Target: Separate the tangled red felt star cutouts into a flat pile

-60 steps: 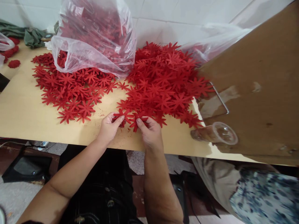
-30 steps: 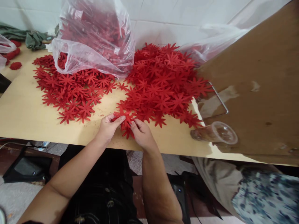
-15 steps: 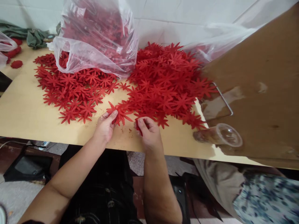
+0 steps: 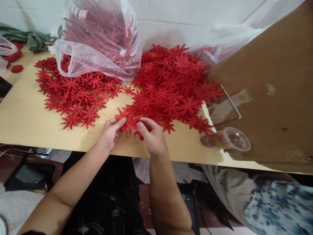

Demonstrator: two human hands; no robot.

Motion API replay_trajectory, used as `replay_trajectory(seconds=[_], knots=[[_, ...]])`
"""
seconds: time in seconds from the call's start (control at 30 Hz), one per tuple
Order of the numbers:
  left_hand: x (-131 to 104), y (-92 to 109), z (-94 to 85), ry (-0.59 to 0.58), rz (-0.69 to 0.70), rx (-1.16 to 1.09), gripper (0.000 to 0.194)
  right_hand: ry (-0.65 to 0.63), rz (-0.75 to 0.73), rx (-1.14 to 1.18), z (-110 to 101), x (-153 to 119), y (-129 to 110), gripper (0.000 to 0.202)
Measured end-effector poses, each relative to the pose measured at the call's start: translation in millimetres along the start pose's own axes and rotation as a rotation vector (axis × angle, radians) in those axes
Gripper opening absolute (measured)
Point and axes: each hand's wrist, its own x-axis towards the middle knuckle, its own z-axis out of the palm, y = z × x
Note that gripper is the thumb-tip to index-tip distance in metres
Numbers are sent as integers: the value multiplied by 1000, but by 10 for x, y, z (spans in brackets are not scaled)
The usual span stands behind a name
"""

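In the head view, red flowers are pinched by the left hand, in front of the bag; their right edge is grasped by the right hand. A flower pile is spread before the bag; a heap is set to its right. Farther right of the bag, a cup is seen.

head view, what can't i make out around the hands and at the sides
All in the head view:
- How many red flower pieces the left hand holds: they overlap.
- What the right hand grips: its own fingers cover it.
- Details inside the plastic bag: creased, shiny film blurs them.
- The full brown board and patterned cloth: the right edge cuts both off.
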Motion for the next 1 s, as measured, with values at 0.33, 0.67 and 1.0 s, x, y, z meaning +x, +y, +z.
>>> replay_trajectory(seconds=[0.33, 0.67, 1.0], knots=[[-11, 19, 4, 26, -25, -24, 6, 58, -4, -16, 65, -6, 27, 25], [-33, 35, 14, -50, -12, 19, 10, 238, -89, -99, -95, 73, 63, 31], [-37, 21, 9, -115, 0, 46, 12, 263, -66, -40, -145, 137, 43, 19]])
